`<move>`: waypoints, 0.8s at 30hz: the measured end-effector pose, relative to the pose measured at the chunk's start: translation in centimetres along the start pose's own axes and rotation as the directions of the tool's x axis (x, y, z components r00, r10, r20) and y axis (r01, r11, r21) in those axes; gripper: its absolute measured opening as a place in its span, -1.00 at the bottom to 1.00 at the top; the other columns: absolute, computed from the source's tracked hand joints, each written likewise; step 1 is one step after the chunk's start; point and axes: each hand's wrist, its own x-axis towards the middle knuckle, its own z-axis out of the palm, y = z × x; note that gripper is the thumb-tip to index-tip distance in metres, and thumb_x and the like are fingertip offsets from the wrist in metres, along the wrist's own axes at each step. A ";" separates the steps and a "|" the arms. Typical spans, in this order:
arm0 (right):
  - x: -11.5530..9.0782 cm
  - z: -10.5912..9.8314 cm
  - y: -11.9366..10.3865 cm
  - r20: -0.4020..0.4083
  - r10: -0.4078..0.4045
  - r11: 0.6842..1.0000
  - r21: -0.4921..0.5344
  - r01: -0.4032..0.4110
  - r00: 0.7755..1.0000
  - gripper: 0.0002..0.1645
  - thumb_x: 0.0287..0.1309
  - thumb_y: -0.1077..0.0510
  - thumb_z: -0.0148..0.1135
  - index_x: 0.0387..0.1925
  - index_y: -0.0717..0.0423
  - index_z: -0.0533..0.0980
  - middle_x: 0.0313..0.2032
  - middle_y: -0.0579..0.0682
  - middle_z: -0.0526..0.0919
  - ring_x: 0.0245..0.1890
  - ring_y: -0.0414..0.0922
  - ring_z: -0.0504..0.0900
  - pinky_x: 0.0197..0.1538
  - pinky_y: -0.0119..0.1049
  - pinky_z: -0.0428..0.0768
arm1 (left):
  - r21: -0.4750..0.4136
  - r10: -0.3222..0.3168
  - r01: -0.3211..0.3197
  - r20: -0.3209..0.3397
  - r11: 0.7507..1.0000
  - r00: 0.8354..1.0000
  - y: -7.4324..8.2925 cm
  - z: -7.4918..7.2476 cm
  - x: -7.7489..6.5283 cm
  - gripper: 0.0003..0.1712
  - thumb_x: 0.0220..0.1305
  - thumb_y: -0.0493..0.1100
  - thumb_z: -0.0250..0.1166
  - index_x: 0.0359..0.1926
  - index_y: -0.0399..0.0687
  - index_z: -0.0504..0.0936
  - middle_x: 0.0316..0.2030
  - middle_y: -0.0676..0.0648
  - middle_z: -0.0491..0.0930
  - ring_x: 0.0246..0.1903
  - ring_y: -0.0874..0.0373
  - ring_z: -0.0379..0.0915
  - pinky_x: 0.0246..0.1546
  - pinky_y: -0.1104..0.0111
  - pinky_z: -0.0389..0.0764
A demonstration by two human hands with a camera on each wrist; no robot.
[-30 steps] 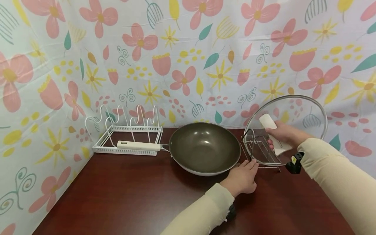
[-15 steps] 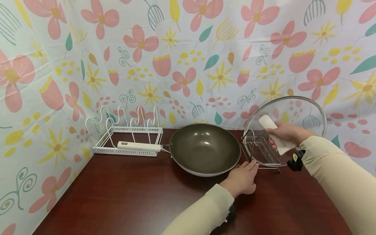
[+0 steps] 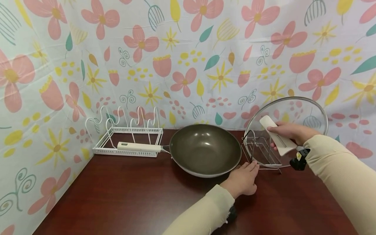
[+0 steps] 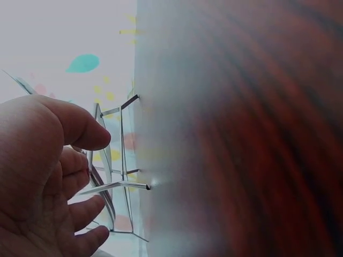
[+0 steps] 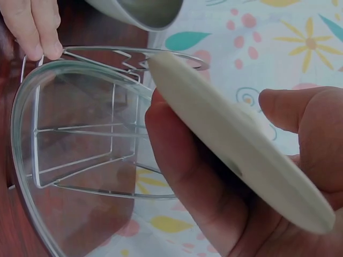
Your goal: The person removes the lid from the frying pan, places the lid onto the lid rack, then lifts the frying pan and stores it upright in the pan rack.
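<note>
A glass lid (image 3: 296,112) with a metal rim stands upright in a small wire rack (image 3: 264,158) on the right. My right hand (image 3: 289,132) is at the lid's cream handle (image 5: 236,139). In the right wrist view its fingers curl round one side of the handle, while the thumb stands a little apart on the other. My left hand (image 3: 242,179) rests on the table, its fingertips touching the rack's front left wire; in the left wrist view the thumb is apart from the fingers. A dark wok (image 3: 205,148) with a cream handle sits left of the rack.
A white rack (image 3: 126,151) with tall curved dividers stands at the back left, the wok's handle reaching over its front edge. Everything stands on a dark red-brown table (image 3: 117,195). A flowered cloth (image 3: 188,65) hangs right behind.
My right hand has shifted slightly right, and the lid's handle has tilted a little and shows more. The lid stays in the rack; my left hand has hardly moved.
</note>
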 end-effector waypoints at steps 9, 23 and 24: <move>-0.4 -0.3 -0.2 -0.013 0.014 0.999 -0.049 -0.014 1.000 -0.16 0.61 -0.01 -0.33 0.48 0.40 -0.46 -0.22 0.22 0.55 -0.33 -0.02 0.70 -0.23 -0.04 0.70 | 0.003 -0.007 0.007 0.010 1.000 1.000 0.2 0.0 0.1 -0.16 0.41 0.22 0.11 0.59 0.36 -0.03 0.57 0.32 -0.21 0.53 0.32 -0.11 0.44 0.49 0.04; -1.6 -0.9 -0.7 -0.054 0.018 0.983 -0.184 -0.028 0.998 -0.11 0.56 -0.05 -0.19 0.48 0.45 -0.31 -0.16 0.23 0.50 -0.25 0.04 0.66 -0.18 0.00 0.69 | 0.014 -0.004 0.004 -0.013 1.000 1.000 0.2 -0.2 -0.1 -0.15 0.39 0.22 0.13 0.59 0.33 0.01 0.57 0.30 -0.15 0.51 0.31 -0.05 0.42 0.46 0.11; -1.6 -0.9 -0.7 -0.055 0.022 0.983 -0.183 -0.032 0.998 -0.11 0.56 -0.05 -0.19 0.49 0.44 -0.31 -0.16 0.23 0.50 -0.25 0.04 0.66 -0.19 0.00 0.69 | 0.014 -0.003 0.003 -0.012 1.000 1.000 0.2 -0.3 -0.2 -0.15 0.39 0.22 0.13 0.59 0.33 0.01 0.57 0.30 -0.15 0.52 0.31 -0.05 0.42 0.47 0.11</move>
